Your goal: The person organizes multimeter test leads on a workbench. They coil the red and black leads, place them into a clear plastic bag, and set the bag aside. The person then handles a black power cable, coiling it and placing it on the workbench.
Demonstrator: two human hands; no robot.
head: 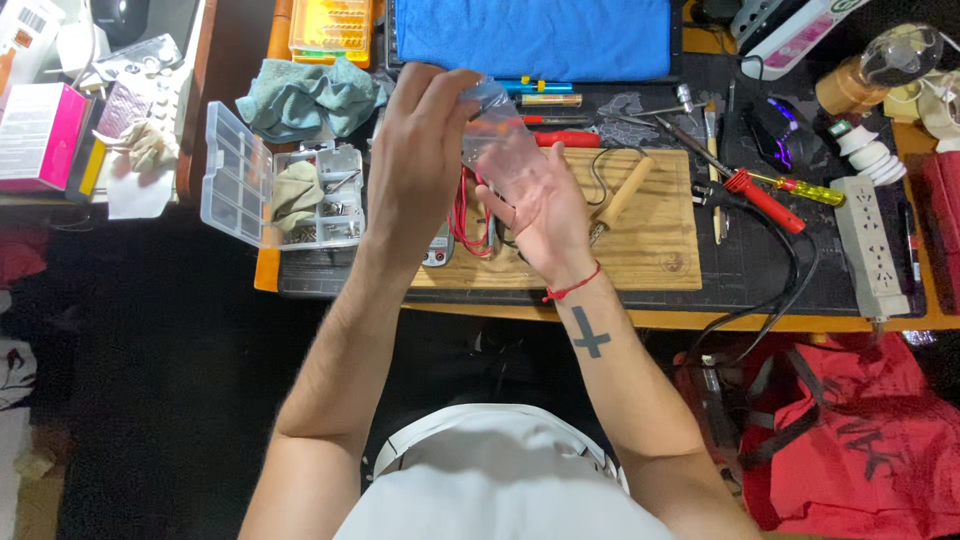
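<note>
Clear plastic bag in hands above wooden board

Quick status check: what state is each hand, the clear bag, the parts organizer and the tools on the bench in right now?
left hand: raised, fingers pinching the bag's top edge.
right hand: palm up, supporting the bag.
clear plastic bag: held off the bench between both hands.
parts organizer box: lid open.
soldering iron: lying on the wooden board.
red-handled screwdriver: lying on the mat.
blue towel: spread flat.
</note>
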